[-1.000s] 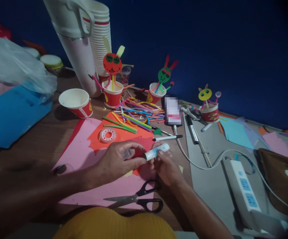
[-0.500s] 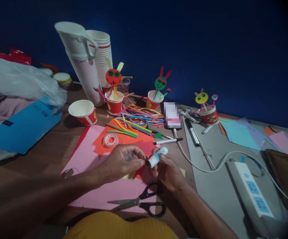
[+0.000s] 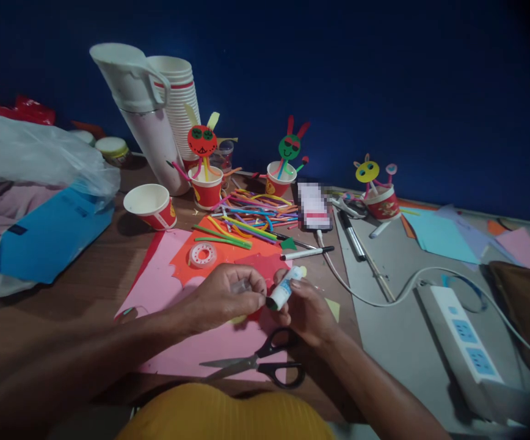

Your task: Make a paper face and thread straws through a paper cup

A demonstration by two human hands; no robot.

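With our right hand we are pinching a white and blue tube between thumb and fingers, and its dark end is pointing at our left hand. Our left fingers are curling around a clear plastic piece, and the thumb and a fingertip are coming together by the tube's dark end; we cannot tell if they are touching it. Under our hands, pink paper is lying. Scissors are lying on our side of the hands. Just past our left hand, a tape roll is sitting on orange paper. Past our right hand, a thin marker is lying, and a phone is resting farther off.
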